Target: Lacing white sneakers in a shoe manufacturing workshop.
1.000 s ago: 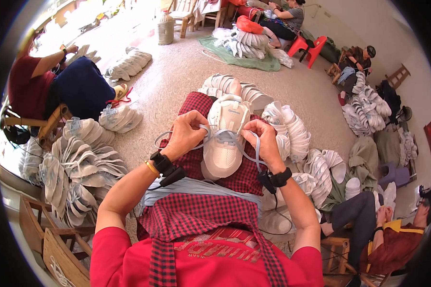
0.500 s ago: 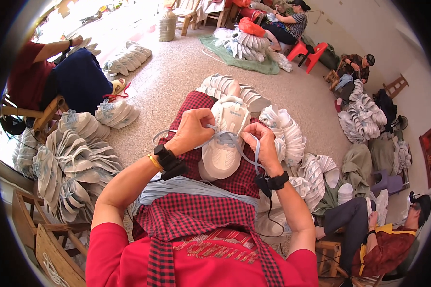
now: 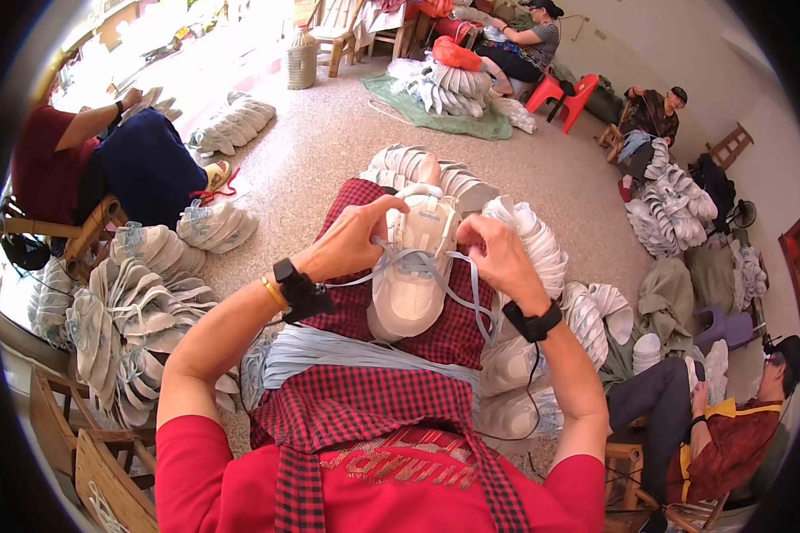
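A white sneaker [image 3: 411,298] lies on my lap over a red-and-black checked apron [image 3: 347,400], toe toward me. Its light blue shoelace [image 3: 418,260] crosses over the tongue, and the ends trail out on both sides. At the shoe's left edge is my left hand [image 3: 357,238], its index finger stretched toward the tongue and its thumb apart, beside the lace. My right hand [image 3: 500,253] has its fingers curled at the right eyelet edge, on the lace. Its fingertips are partly hidden. A bundle of pale blue laces [image 3: 356,349] lies across my waist.
Stacked white shoes stand beyond my knees [image 3: 458,184], to my right [image 3: 542,249] and to my left [image 3: 142,302]. A wooden chair [image 3: 107,453] is at lower left. People sit around with more shoes; a red plastic chair [image 3: 564,99] stands at the back.
My left hand's index finger has reached up along the tongue. My right hand has closed in on the shoe's right edge, and the lace end there hangs lower. The left lace loop has dropped.
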The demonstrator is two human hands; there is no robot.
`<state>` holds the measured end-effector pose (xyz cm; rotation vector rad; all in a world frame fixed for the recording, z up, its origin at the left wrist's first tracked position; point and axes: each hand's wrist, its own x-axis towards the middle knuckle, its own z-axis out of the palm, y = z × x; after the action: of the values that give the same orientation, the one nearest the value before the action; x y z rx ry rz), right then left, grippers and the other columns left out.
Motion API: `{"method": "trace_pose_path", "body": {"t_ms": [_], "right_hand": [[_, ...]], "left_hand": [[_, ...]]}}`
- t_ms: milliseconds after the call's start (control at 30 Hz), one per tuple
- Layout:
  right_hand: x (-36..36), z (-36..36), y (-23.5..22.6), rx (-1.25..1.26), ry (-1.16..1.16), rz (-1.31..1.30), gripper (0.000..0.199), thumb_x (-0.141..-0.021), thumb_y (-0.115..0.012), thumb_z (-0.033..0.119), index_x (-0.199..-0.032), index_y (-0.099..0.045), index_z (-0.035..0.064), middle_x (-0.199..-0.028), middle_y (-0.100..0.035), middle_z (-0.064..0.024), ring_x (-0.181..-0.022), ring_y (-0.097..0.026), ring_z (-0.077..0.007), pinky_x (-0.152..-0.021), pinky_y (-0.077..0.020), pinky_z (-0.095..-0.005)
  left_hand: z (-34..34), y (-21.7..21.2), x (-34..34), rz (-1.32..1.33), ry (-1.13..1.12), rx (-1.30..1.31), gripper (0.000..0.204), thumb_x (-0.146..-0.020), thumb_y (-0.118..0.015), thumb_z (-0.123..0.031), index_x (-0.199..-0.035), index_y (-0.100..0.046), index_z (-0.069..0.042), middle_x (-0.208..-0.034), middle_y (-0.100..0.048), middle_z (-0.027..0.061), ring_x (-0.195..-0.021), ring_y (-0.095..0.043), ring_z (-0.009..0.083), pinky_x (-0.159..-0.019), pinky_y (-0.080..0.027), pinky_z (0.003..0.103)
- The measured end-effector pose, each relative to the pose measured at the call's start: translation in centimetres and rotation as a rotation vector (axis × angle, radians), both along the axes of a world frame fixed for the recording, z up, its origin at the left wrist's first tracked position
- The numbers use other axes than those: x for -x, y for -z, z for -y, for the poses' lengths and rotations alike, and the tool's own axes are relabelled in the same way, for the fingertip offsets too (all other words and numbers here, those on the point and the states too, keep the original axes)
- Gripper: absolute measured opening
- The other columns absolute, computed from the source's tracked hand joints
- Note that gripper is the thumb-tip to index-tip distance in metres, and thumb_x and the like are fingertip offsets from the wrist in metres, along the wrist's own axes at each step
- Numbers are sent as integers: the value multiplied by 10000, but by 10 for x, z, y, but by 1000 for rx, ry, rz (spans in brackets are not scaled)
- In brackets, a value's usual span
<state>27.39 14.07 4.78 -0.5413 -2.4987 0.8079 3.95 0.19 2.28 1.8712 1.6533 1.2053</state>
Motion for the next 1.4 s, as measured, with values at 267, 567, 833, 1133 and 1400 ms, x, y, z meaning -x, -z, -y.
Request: {"method": "trace_pose_path", "body": {"t_ms": [267, 567, 833, 1133, 1400], "right_hand": [[64, 20, 11, -153, -128, -141, 158, -790, -575, -29, -948, -579, -12, -835, -693, -116, -760, -705, -230, -709, -549, -346], [72, 21, 12, 0, -109, -134, 152, -720, -631, -19, -856, -567, 2, -789, -648, -116, -718, -644, -251, -675, -523, -380], [78, 24, 13, -105, -91, -25, 182, -709, -644, 20, -878, -578, 27, -814, -669, -120, -810, -660, -313, -750, -515, -417], [79, 19, 18, 3, -97, -60, 203, -714, -637, 17, -898, -552, 19, -820, -688, -142, -849, -687, -324, -773, -528, -419], [79, 17, 21, 77, -139, -80, 169, -725, -629, 4, -876, -555, 22, -809, -691, -138, -827, -699, -307, -754, -536, -402]], "left_hand": [[-22, -8, 19, -348, 161, 43, 527, -698, -589, 50, -1212, -527, -44, -653, -580, 168, -610, -609, 396, -567, -440, 476], [-24, -18, 44, -465, 359, 139, 375, -774, -702, -84, -1108, -540, -34, -860, -640, 159, -817, -652, 379, -723, -508, 437], [-18, 2, 53, -425, 414, -181, 379, -777, -665, -78, -1129, -527, -55, -842, -651, 192, -823, -657, 419, -748, -507, 491], [-10, 19, 25, 107, 175, 35, 376, -752, -684, 19, -1094, -555, -70, -729, -692, 76, -682, -673, 131, -600, -503, 292], [-6, 14, 22, 164, 80, 166, 421, -737, -703, 26, -1125, -549, -30, -689, -674, 61, -652, -651, 104, -593, -492, 270]]}}
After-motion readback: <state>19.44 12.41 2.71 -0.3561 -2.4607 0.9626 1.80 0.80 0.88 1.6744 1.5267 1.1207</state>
